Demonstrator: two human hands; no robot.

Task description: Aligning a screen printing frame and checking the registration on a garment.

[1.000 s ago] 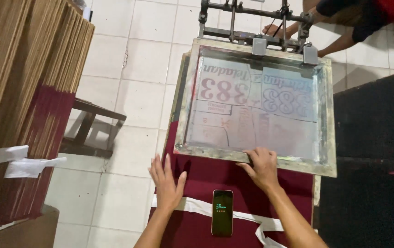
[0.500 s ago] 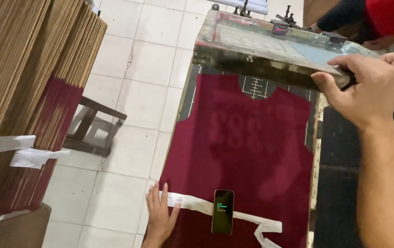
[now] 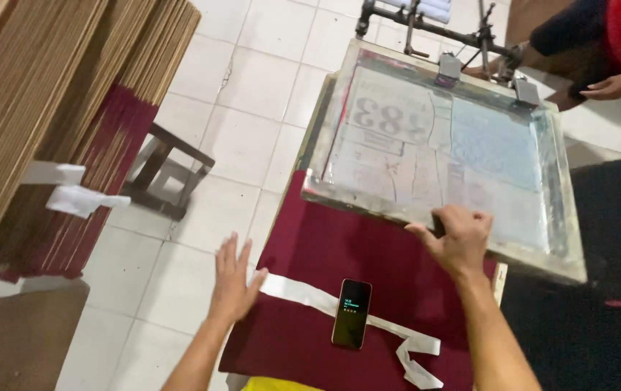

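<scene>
A hinged printing screen (image 3: pixel 368 199) in a metal frame lies tilted low over a maroon cloth (image 3: pixel 339 253) on a printing board. My right hand (image 3: pixel 457 237) grips the screen frame at its near edge. My left hand (image 3: pixel 232 279) rests flat, fingers spread, on the cloth's left edge beside a white strip of tape (image 3: pixel 303 293). A dark phone (image 3: pixel 352 313) with a lit display lies on the cloth over the strip, between my two forearms.
Tall stacks of cardboard boards with maroon cloth (image 3: pixel 57 123) fill the left. A small metal stool (image 3: pixel 169 174) stands on the white tiled floor. Another person's hand (image 3: pixel 611 87) shows at the top right. A black surface (image 3: pixel 600 289) lies at the right.
The screen, raised half a second ago, has come back down over the cloth with my right hand on its frame. My left hand stays at the cloth's left edge.
</scene>
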